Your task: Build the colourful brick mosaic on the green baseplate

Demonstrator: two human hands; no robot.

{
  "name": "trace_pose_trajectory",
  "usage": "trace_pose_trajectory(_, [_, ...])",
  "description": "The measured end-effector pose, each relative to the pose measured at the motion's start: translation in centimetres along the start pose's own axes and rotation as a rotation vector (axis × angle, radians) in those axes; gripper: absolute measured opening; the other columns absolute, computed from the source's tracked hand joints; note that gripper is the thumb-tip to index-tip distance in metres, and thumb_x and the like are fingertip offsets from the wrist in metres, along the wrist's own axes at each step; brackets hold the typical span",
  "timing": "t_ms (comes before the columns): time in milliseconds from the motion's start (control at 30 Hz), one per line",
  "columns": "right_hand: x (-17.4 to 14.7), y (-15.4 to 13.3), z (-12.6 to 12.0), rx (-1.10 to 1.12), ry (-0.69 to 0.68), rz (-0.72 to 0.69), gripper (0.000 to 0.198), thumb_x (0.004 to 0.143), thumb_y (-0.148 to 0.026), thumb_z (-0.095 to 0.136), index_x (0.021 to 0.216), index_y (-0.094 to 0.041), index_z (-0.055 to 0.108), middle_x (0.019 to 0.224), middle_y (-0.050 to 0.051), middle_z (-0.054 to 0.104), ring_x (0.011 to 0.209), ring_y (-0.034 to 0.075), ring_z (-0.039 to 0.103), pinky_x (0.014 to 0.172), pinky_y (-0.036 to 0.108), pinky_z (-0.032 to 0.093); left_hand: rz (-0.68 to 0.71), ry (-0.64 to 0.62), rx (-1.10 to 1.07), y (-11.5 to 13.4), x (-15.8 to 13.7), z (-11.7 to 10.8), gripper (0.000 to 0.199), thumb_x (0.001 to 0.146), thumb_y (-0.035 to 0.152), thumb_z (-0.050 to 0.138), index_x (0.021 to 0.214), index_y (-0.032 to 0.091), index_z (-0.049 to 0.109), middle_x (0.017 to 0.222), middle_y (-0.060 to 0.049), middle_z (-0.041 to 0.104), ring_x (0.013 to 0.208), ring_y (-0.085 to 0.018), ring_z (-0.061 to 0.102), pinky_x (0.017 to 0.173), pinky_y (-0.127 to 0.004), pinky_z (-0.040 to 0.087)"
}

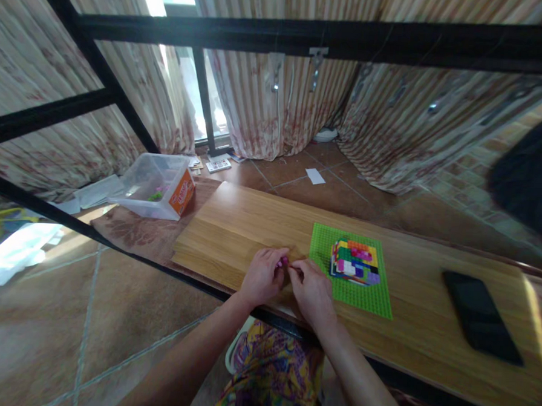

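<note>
The left hand [264, 276] and right hand [314, 291] are close together, their fingertips pinching small pink bricks [284, 261] above the wooden board [256, 217]. A green plate [352, 301] with colorful blocks [355, 262] is just beside them. Farther left, a clear box [150, 207] has an orange label [182, 192], its white writing too small to read.

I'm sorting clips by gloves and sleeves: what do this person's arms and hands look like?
The left hand and right hand are gloveless; both visible forearms are sleeveless, with no watch or bracelet showing. Patterned yellow-and-purple clothing shows between them.
</note>
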State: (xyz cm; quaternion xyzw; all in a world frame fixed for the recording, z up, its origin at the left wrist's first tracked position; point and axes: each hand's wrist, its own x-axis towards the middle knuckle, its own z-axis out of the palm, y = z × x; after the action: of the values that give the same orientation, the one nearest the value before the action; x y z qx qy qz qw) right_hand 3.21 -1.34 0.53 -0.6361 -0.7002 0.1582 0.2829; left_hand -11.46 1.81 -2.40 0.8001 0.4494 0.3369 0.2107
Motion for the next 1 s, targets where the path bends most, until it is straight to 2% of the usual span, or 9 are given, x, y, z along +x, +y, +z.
trace_pose_trajectory(100, [-1.1,0.4,-2.4,0.201,0.093,0.045,0.017,0.09,-0.028,0.054,0.09,-0.02,0.07,0.088,0.004,0.072,0.077,0.017,0.066,0.074,0.03,0.05,0.026,0.003,0.026,0.0,0.1,0.1,0.039,0.082,0.01,0.055,0.12,0.019,0.058,0.114,-0.007,0.068,0.107,-0.022,0.06,0.1,-0.042,0.046])
trace_pose_trajectory(200, [-1.7,1.9,-5.6,0.306,0.234,0.1,0.018,0.086,-0.035,0.06,0.089,-0.022,0.072,0.091,0.003,0.074,0.081,0.018,0.068,0.077,0.03,0.052,0.019,0.012,0.058,0.1,0.2,0.1,0.029,0.086,0.014,0.055,0.113,0.019,0.063,0.114,-0.007,0.069,0.109,-0.022,0.059,0.101,-0.042,0.045])
trace_pose_trajectory(300, [-1.4,4.2,-8.3,0.267,0.357,0.145,0.021,0.085,-0.038,0.061,0.09,-0.022,0.074,0.094,0.004,0.074,0.088,0.02,0.069,0.08,0.033,0.052,0.016,0.008,0.067,0.1,0.2,0.1,0.025,0.088,0.015,0.055,0.11,0.019,0.064,0.113,-0.007,0.069,0.109,-0.022,0.059,0.101,-0.042,0.045])
trace_pose_trajectory(400, [-0.8,6.1,-9.7,0.139,0.402,0.129,0.025,0.085,-0.037,0.057,0.091,-0.02,0.075,0.096,0.007,0.074,0.089,0.022,0.069,0.08,0.035,0.052,0.018,0.003,0.068,0.1,0.2,0.0,0.024,0.088,0.014,0.055,0.109,0.018,0.064,0.113,-0.008,0.069,0.108,-0.022,0.059,0.101,-0.043,0.045])
trace_pose_trajectory(500, [0.0,7.2,-9.8,0.046,0.378,0.11,0.028,0.086,-0.037,0.053,0.092,-0.019,0.075,0.095,0.008,0.074,0.083,0.022,0.068,0.076,0.035,0.052,0.023,0.014,0.067,0.1,0.2,0.0,0.023,0.088,0.014,0.055,0.108,0.019,0.065,0.112,-0.008,0.069,0.108,-0.022,0.06,0.1,-0.043,0.046])
trace_pose_trajectory(633, [0.8,7.7,-8.8,-0.053,0.362,0.154,0.03,0.086,-0.04,0.053,0.089,-0.02,0.074,0.09,0.007,0.074,0.074,0.021,0.066,0.069,0.034,0.049,0.028,0.018,0.072,0.1,0.2,0.0,0.023,0.089,0.015,0.055,0.109,0.019,0.064,0.112,-0.007,0.069,0.108,-0.022,0.059,0.1,-0.042,0.046])
trace_pose_trajectory(833, [1.3,7.9,-7.7,-0.177,0.345,0.175,0.032,0.087,-0.041,0.05,0.088,-0.02,0.073,0.091,0.008,0.074,0.08,0.025,0.066,0.071,0.037,0.047,0.032,0.013,0.075,-0.1,0.2,0.1,0.023,0.089,0.015,0.055,0.11,0.019,0.064,0.113,-0.007,0.068,0.108,-0.022,0.059,0.1,-0.042,0.045])
trace_pose_trajectory(1000, [1.5,8.1,-7.4,-0.134,0.354,0.117,0.033,0.088,-0.041,0.05,0.087,-0.02,0.074,0.092,0.008,0.074,0.084,0.024,0.066,0.076,0.037,0.048,0.019,0.003,0.079,0.1,0.2,0.1,0.021,0.09,0.016,0.054,0.109,0.019,0.063,0.112,-0.007,0.068,0.108,-0.022,0.058,0.1,-0.041,0.045])
